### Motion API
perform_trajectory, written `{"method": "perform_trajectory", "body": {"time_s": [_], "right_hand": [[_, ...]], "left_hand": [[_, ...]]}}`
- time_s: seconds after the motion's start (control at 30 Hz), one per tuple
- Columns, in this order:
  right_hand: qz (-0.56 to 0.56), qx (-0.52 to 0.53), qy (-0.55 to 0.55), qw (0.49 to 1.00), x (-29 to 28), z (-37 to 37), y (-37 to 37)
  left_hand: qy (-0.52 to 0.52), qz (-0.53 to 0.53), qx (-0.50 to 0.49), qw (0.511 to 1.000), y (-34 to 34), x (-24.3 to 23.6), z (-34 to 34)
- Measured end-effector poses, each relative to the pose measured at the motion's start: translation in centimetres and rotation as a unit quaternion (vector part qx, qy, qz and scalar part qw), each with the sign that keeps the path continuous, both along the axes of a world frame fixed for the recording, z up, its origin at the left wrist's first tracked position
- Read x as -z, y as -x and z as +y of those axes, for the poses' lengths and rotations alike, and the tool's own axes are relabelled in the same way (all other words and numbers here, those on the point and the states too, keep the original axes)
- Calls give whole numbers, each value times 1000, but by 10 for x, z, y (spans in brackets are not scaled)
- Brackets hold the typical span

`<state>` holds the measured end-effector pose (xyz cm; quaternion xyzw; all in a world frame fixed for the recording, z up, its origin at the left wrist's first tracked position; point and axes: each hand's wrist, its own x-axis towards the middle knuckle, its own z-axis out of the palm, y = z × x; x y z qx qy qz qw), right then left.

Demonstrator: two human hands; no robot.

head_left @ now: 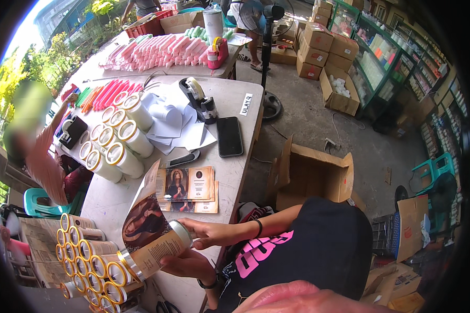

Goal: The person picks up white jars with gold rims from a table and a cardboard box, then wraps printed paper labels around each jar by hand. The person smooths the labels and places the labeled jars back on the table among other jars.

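Observation:
Both my hands hold a glass candle jar (181,232), tilted on its side above the table's near edge. A brown printed label (146,221) with a picture of a praying figure lies around part of the jar; its free end sticks up and away. My right hand (211,233), a dark band on its wrist, grips the jar's silvery end. Below it, my left hand (188,265) curls its fingers against the label side. Close by lies a stack of flat printed labels (201,182). Several labelled candle jars (91,250) with gold rims are piled at the lower left.
White unlabelled jars (122,159) stand on the table near loose papers (180,122), a tape dispenser (197,96), a phone (230,136) and a cutter (184,158). Scissors (167,306) lie below my hands. Another person (49,167) sits across the table. An open carton (313,175) sits on the floor.

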<state>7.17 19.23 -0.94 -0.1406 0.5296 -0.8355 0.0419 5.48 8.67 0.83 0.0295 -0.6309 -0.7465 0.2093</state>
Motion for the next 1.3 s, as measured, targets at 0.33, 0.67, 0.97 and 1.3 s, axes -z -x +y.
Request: {"method": "perform_trajectory", "body": {"time_s": [0.33, 0.67, 0.97, 1.3], "right_hand": [[-151, -45, 326, 932, -10, 2, 5], [-94, -18, 396, 913, -19, 25, 11], [-75, -26, 375, 924, -13, 16, 9], [-72, 54, 263, 961, -19, 24, 11]], "left_hand": [[222, 34, 177, 958, -13, 14, -13], [146, 151, 15, 978, 18, -16, -42], [53, 154, 54, 985, 27, 0, -62], [44, 73, 223, 971, 19, -21, -50]]}}
